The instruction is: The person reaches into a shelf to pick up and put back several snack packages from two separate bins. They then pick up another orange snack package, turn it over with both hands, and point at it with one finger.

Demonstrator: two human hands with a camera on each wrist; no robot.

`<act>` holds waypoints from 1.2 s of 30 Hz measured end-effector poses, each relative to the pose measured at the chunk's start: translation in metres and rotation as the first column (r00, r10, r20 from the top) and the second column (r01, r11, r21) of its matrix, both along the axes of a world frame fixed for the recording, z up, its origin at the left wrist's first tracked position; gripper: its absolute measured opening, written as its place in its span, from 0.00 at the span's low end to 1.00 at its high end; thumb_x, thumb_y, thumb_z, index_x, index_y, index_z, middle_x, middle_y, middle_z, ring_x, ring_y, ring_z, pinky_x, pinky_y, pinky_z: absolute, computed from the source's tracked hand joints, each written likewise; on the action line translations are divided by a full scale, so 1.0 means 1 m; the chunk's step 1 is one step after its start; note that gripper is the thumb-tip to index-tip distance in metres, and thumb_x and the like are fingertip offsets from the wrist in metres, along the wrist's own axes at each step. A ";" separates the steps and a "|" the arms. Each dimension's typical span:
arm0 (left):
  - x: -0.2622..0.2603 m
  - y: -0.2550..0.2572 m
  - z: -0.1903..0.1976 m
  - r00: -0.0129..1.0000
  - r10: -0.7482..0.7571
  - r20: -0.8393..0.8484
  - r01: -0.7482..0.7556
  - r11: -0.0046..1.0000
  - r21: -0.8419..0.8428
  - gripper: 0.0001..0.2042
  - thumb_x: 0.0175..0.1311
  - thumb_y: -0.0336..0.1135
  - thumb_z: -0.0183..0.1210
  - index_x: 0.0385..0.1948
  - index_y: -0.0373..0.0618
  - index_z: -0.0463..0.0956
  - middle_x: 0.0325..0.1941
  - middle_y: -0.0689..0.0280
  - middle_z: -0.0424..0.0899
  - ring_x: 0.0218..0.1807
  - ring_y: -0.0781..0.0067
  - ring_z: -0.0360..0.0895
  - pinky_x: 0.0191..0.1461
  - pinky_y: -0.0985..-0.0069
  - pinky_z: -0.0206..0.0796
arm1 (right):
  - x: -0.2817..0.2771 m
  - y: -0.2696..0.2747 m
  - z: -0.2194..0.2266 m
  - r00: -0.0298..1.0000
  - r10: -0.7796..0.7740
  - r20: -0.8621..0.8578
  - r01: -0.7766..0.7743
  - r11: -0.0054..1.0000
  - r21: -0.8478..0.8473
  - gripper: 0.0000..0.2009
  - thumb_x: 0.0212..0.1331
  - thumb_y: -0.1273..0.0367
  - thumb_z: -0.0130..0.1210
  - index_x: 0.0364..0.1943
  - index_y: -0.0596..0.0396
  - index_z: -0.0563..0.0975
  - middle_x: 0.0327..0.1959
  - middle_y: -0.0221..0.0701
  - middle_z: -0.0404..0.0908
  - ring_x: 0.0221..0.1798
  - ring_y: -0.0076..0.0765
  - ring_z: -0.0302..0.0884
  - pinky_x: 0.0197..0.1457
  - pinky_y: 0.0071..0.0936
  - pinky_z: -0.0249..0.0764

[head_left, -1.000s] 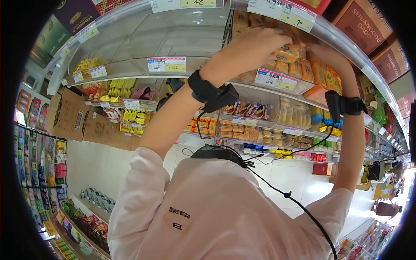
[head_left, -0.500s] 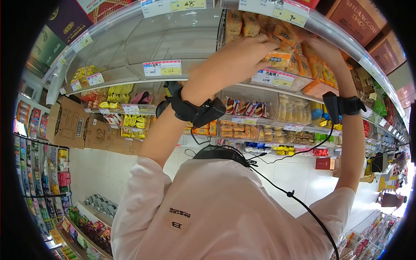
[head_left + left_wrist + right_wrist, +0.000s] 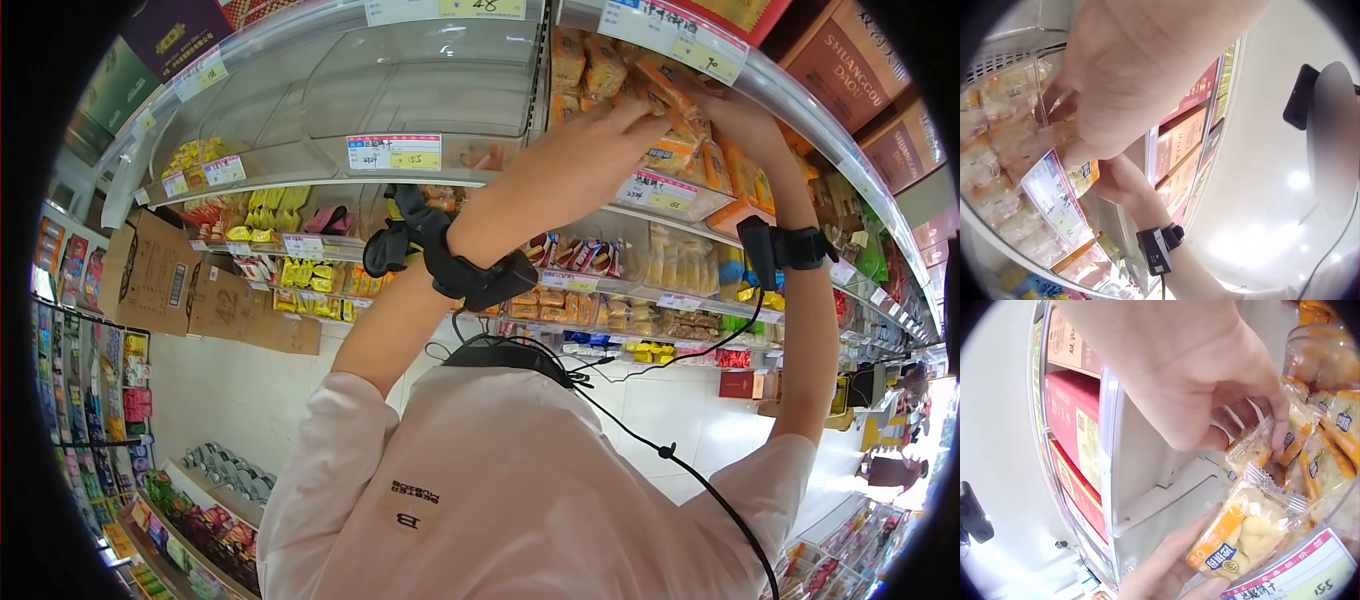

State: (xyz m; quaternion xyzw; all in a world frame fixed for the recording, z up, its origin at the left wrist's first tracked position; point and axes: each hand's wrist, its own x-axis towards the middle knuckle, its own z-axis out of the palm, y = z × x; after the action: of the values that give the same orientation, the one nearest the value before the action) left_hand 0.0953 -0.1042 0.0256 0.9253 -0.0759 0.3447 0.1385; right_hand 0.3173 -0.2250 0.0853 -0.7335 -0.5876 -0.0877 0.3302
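Observation:
Both hands are in a clear shelf bin filled with clear-wrapped snack cakes, each with an orange band and blue label. My left hand pinches one snack cake near the bin's front, its thumb at the wrapper's lower edge in the right wrist view. My right hand reaches in from the right, and its thumb and fingers pinch a second snack cake by the wrapper. More wrapped cakes lie behind it. In the left wrist view, my left hand's palm covers much of the bin, with my right hand just beyond.
A price tag is fixed along the bin's front. Boxed goods stand on the shelf above, behind its clear edge. To the left is a bare clear bin. Lower shelves hold several packaged snacks. A black cable hangs from the right wrist.
The left wrist and forearm have lowered, while that hand stays at the front cakes. The right hand remains in the bin. The head view has shifted slightly.

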 end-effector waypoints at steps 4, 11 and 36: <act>-0.002 -0.003 -0.002 0.999 0.006 0.049 -0.006 1.000 0.004 0.24 0.70 0.29 0.59 0.68 0.45 0.69 0.66 0.58 0.73 0.59 0.48 0.78 0.62 0.58 0.74 | 0.054 0.022 -0.023 0.911 0.001 0.412 0.127 0.950 -0.283 0.16 0.73 0.57 0.56 0.61 0.31 0.83 0.45 0.33 0.83 0.45 0.29 0.78 0.51 0.27 0.74; -0.002 -0.006 -0.010 0.996 0.047 0.075 -0.045 0.999 -0.027 0.24 0.72 0.29 0.58 0.69 0.46 0.68 0.70 0.57 0.71 0.63 0.46 0.77 0.62 0.57 0.74 | -0.058 0.026 0.038 0.965 -0.183 -0.185 0.056 0.842 -0.537 0.20 0.74 0.57 0.55 0.63 0.50 0.81 0.44 0.34 0.84 0.41 0.29 0.79 0.46 0.29 0.75; -0.013 -0.010 -0.006 0.991 -0.008 0.134 0.005 1.000 0.017 0.26 0.61 0.20 0.60 0.65 0.48 0.75 0.65 0.61 0.75 0.53 0.53 0.79 0.57 0.60 0.75 | 0.011 -0.006 0.003 0.964 -0.263 -0.036 0.246 0.936 -0.250 0.29 0.63 0.51 0.67 0.57 0.62 0.80 0.46 0.44 0.87 0.47 0.36 0.86 0.50 0.33 0.79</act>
State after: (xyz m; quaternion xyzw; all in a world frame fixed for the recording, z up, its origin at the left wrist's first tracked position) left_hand 0.0822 -0.1147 0.0198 0.9010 -0.0908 0.4048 0.1267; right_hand 0.3279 -0.2310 0.0880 -0.8409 -0.4824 -0.0318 0.2434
